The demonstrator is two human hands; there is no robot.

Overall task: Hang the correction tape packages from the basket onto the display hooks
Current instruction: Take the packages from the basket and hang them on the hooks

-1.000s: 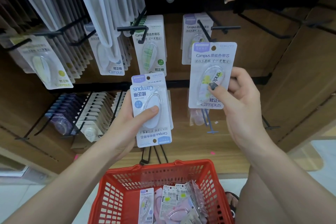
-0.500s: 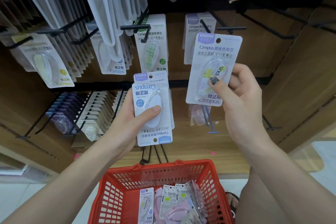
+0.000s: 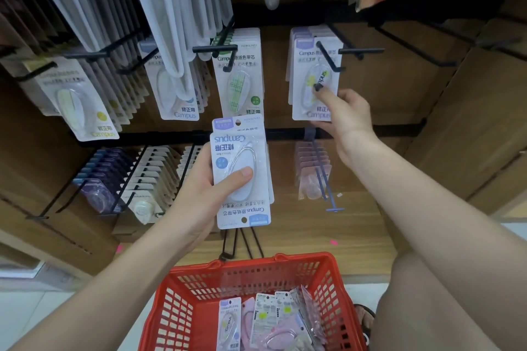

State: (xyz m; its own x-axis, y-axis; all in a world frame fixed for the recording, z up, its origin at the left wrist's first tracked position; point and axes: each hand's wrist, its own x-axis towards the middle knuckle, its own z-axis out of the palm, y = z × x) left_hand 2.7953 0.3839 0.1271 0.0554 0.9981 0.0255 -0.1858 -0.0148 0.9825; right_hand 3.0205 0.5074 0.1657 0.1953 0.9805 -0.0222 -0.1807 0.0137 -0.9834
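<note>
Up at about one o'clock from the middle of the view, the right hand (image 3: pixel 340 114) pinches a correction tape package (image 3: pixel 315 80) by its lower half, thumb pressed on the clear bubble and the other fingers curled behind the card. The card sits against the stack already on the black hook (image 3: pixel 328 58), whose upturned tip crosses the front of the card; whether the hang hole has fully passed over that tip is hard to tell from this angle. To finish well, I judge the card should be kept flat and square to the wire, slid back until it meets the stack, and let go only once it hangs free by itself. Pulling downward too early could tear the hole or tilt the card off the tip.

At six o'clock from that hook, nearer the centre, the left hand (image 3: pixel 199 191) grips a small stack of packages (image 3: pixel 242 171), upside down, thumb across the top bubble. These will need turning upright before hanging. At six o'clock low in the view, the red basket (image 3: pixel 182 291) holds several more packages (image 3: pixel 265 319).
</note>
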